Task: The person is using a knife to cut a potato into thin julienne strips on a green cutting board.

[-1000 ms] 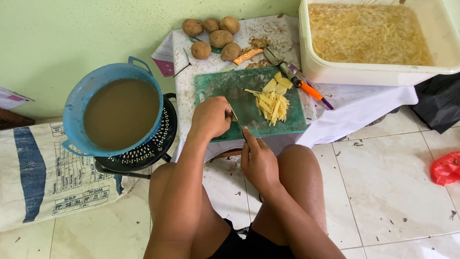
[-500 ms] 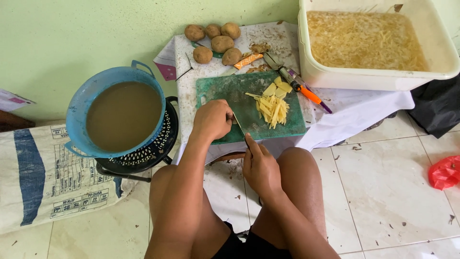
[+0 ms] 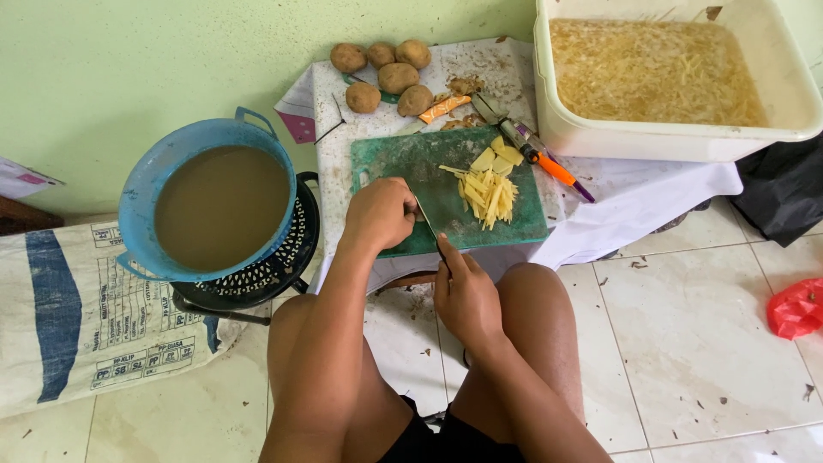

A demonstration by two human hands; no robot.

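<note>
My left hand (image 3: 381, 214) rests curled on the near left corner of a green cutting board (image 3: 429, 159); anything under its fingers is hidden. My right hand (image 3: 467, 296) is off the board's near edge, above my knee, gripping a knife (image 3: 431, 230). The thin blade points up and left to my left fingers. A pile of pale potato strips and slices (image 3: 489, 190) lies on the board's right half. Several whole potatoes (image 3: 383, 73) sit behind the board on a white cloth (image 3: 634, 193).
A white tub (image 3: 686, 141) of shredded potato in water stands at the back right. An orange-handled peeler (image 3: 549, 163) lies beside it. A blue basin (image 3: 137, 223) of brown water sits on a black colander (image 3: 279, 261) at left. A printed sack (image 3: 77, 317), red bag (image 3: 797, 309) and black bag (image 3: 784, 197) lie on the tiles.
My hands and the knife stay almost in place at the board's near corner. The view has shifted slightly; the pile of strips looks the same.
</note>
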